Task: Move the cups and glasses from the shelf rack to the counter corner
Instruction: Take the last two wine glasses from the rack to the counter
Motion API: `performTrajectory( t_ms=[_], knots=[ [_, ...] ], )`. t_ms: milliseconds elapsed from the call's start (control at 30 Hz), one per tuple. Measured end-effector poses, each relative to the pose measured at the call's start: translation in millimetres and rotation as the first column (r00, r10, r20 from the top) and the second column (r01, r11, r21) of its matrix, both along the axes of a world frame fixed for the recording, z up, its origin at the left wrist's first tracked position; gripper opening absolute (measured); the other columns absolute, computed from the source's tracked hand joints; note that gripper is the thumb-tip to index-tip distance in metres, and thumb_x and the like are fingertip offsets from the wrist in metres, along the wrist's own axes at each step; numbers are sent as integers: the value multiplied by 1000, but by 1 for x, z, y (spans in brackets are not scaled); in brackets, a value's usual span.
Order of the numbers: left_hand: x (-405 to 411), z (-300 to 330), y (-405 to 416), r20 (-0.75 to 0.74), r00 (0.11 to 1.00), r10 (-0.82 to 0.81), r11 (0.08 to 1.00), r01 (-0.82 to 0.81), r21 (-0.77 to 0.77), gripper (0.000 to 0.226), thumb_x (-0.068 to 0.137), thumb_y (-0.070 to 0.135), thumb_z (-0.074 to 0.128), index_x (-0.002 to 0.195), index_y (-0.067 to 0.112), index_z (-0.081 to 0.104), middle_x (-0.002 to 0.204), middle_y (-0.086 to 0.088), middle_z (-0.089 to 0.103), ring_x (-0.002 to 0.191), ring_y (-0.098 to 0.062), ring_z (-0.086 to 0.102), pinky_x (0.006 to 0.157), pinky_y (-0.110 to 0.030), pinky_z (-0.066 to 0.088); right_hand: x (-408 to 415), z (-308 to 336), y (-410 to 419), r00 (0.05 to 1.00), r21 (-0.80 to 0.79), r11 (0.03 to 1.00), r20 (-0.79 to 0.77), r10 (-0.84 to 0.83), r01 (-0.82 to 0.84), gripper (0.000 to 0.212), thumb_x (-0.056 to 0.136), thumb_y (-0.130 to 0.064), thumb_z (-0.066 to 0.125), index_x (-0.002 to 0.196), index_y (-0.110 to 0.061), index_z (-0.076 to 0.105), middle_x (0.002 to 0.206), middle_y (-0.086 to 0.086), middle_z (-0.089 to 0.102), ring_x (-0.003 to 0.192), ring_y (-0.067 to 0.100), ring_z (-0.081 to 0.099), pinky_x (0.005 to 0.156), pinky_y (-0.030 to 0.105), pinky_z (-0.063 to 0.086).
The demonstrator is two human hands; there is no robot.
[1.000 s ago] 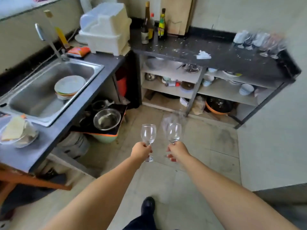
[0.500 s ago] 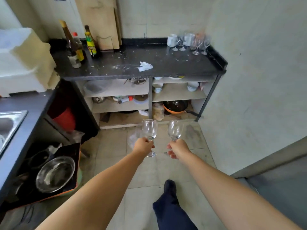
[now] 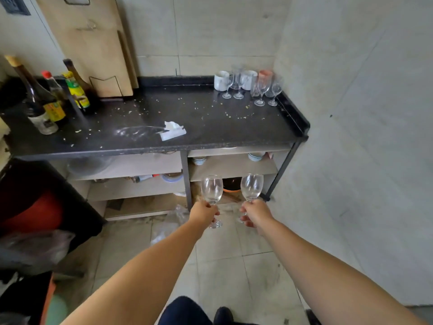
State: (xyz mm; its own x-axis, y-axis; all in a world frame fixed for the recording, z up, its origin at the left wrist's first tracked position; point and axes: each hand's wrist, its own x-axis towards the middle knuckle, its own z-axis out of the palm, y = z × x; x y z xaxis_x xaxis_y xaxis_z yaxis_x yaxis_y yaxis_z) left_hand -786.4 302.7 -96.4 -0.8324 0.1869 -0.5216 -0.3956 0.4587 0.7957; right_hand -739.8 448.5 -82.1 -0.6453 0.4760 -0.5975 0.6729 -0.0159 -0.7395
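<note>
My left hand (image 3: 203, 213) grips the stem of a clear wine glass (image 3: 212, 189), held upright above the floor. A second clear wine glass (image 3: 251, 186) stands upright in my right hand (image 3: 255, 213), close beside the first. Both are in front of the dark counter (image 3: 210, 127) and below its top. At the counter's far right corner stands a cluster of several wine glasses (image 3: 261, 89), two white mugs (image 3: 221, 80) and a pinkish cup (image 3: 265, 75).
Sauce bottles (image 3: 55, 99) stand at the counter's left end, with a wooden board (image 3: 93, 43) leaning on the wall. A crumpled tissue (image 3: 173, 130) lies mid-counter among crumbs. Shelves (image 3: 232, 164) below hold bowls. A wall closes the right side.
The view has swung right from the sink and come closer to the counter. Both hands still carry their glasses, now nearer the shelves.
</note>
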Motion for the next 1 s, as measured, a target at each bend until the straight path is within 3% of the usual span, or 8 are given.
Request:
performTrajectory(
  t_ms=[200,300,467,633,733,867,1000],
  knots=[
    [-93,-9,39,0,998,-62,998,62,-26,17,91,6,50,76,7,57,82,-8,65,56,-14,50,52,-22,43,-88,-12,39,1000,-28,1000,25,7,-7,10,98,-10,43,101,-7,53,75,1,55,51,15,53,32,13,39],
    [-151,-9,54,-12,995,-95,994,95,-45,17,92,7,50,76,6,57,73,-3,62,56,-13,51,53,-25,44,-141,-11,53,1000,-10,1000,24,-7,7,11,97,-11,44,98,-7,54,74,1,57,49,14,54,32,14,40],
    [-266,3,81,-60,989,-134,989,130,-67,27,90,6,52,64,13,56,79,-10,64,54,-15,51,62,-31,50,-236,2,75,999,2,999,4,-49,49,15,95,-9,42,84,-9,52,72,5,54,50,14,54,33,14,39],
    [-342,12,110,-56,993,-101,995,99,-24,19,92,5,50,99,-2,66,84,-8,66,55,-12,51,56,-25,45,-305,13,95,996,-36,996,-16,-87,87,11,98,-13,43,97,-10,53,80,2,58,48,14,52,44,23,41],
    [-367,12,124,-53,991,-123,992,122,-12,20,93,6,50,105,-1,65,91,-9,67,58,-11,52,59,-23,47,-338,15,110,995,-61,993,0,-98,98,10,99,-13,42,102,-9,51,91,5,58,40,11,53,39,19,40],
    [-403,4,145,-29,994,-103,995,103,-5,14,93,6,50,95,3,64,89,-8,67,60,-12,53,68,-28,49,-380,10,135,997,-59,995,8,-79,79,12,99,-13,43,107,-10,51,98,6,59,42,10,53,41,20,41],
    [-450,-3,175,5,997,-72,996,72,-48,12,90,7,52,79,7,58,72,-5,59,57,-12,53,59,-24,47,-430,-2,173,1000,-1,1000,-6,-8,8,11,97,-14,43,94,-11,54,87,5,55,48,11,51,41,19,38]
  ],
)
